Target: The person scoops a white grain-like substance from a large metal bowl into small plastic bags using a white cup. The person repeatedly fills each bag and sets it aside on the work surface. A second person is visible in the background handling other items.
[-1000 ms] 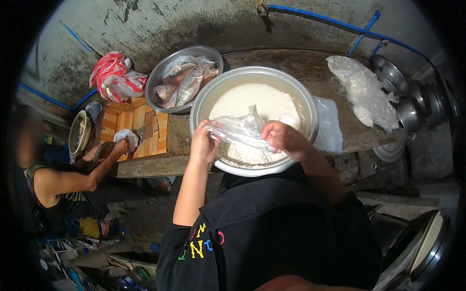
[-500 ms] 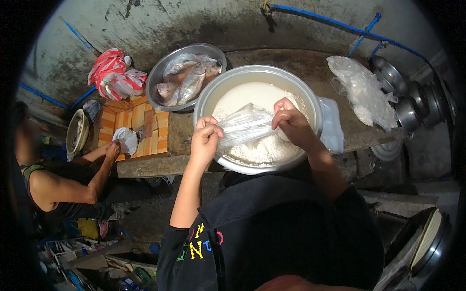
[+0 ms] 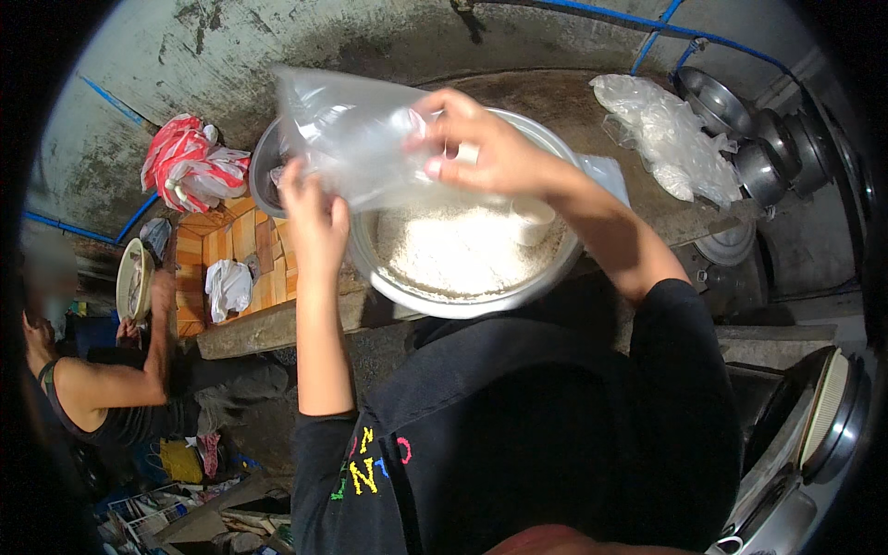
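Observation:
A clear plastic bag [image 3: 347,129] is spread in the air above a large metal basin [image 3: 444,306]. My left hand [image 3: 316,211] grips the bag's lower edge, its fingers partly smeared by motion. At the bag's other end, my right hand [image 3: 495,148] has its curled fingertips on the plastic, also blurred. White powder, like flour [image 3: 444,250], lies in the basin below both hands, with a white cup [image 3: 532,224] resting in it. Behind the bag, a smaller metal basin [image 3: 266,171] is mostly hidden.
Clear plastic bags [image 3: 666,139] lie on the worktop's right, beside metal pots [image 3: 768,171]. At left are a red-and-white bag [image 3: 190,166], a wooden tray [image 3: 190,250] and a white cloth or bag [image 3: 228,287]. A co-worker [image 3: 111,379] sits there near an oval basin [image 3: 134,277].
The bag has gone from stretched low over the flour to raised and spread out, up and left. Both hands rose with it. The co-worker's hands have left the white item on the tray.

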Demonstrator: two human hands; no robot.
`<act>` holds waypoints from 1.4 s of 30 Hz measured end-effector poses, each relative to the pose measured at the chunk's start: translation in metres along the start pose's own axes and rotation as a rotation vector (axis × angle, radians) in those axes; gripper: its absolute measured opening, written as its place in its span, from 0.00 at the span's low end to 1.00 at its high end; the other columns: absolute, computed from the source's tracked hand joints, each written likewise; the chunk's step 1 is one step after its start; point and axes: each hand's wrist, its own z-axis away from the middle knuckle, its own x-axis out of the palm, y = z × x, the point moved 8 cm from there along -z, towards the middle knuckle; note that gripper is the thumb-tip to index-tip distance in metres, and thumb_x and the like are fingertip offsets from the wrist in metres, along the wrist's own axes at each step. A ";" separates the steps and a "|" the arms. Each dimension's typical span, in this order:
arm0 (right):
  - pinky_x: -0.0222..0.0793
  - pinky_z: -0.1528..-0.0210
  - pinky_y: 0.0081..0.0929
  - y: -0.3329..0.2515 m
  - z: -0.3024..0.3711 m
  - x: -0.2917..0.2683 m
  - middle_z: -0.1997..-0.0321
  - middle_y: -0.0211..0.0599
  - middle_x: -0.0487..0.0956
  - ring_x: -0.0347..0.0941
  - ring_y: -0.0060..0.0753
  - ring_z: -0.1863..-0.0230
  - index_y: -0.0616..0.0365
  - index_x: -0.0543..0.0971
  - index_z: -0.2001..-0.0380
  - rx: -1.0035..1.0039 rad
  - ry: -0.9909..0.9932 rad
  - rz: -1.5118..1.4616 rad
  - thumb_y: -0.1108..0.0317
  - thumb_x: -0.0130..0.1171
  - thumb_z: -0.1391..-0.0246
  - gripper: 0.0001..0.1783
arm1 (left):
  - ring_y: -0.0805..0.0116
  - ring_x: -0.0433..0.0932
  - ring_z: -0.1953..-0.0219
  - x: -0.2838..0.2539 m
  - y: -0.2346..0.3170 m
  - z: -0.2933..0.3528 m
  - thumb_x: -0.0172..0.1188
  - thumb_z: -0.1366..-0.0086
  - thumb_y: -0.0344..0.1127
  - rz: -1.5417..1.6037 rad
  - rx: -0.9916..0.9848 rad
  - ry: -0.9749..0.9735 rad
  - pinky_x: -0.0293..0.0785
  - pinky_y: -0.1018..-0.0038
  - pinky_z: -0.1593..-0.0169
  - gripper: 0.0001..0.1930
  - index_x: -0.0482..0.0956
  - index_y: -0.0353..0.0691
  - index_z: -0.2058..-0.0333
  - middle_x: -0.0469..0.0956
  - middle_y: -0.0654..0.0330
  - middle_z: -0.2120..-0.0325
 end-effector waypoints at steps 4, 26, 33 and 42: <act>0.65 0.55 0.33 0.164 0.087 0.026 0.57 0.42 0.71 0.69 0.41 0.58 0.50 0.74 0.61 0.696 -0.351 0.239 0.70 0.48 0.52 0.13 | 0.47 0.60 0.46 0.046 -0.053 0.049 0.49 0.55 0.22 0.221 -0.293 -0.289 0.59 0.67 0.45 0.28 0.62 0.28 0.50 0.57 0.42 0.48; 0.67 0.64 0.35 0.127 0.150 0.045 0.71 0.42 0.71 0.70 0.45 0.71 0.62 0.73 0.77 0.533 -0.903 0.504 0.67 0.52 0.57 0.08 | 0.72 0.68 0.58 -0.012 -0.167 0.150 0.45 0.47 0.28 1.129 -1.177 0.160 0.68 0.77 0.64 0.29 0.56 0.36 0.44 0.63 0.58 0.49; 0.65 0.68 0.41 0.086 0.179 0.092 0.78 0.51 0.74 0.71 0.49 0.72 0.64 0.73 0.85 0.591 -0.950 0.286 0.64 0.49 0.59 0.13 | 0.74 0.69 0.63 -0.021 -0.158 0.154 0.43 0.46 0.28 1.166 -1.165 0.177 0.70 0.78 0.67 0.27 0.59 0.38 0.44 0.64 0.60 0.50; 0.64 0.67 0.38 0.069 0.141 0.143 0.81 0.49 0.71 0.69 0.45 0.74 0.66 0.71 0.85 0.885 -0.788 -0.112 0.61 0.48 0.55 0.17 | 0.73 0.70 0.64 -0.029 -0.148 0.143 0.43 0.48 0.27 1.196 -1.078 0.174 0.70 0.79 0.70 0.28 0.57 0.34 0.44 0.62 0.57 0.47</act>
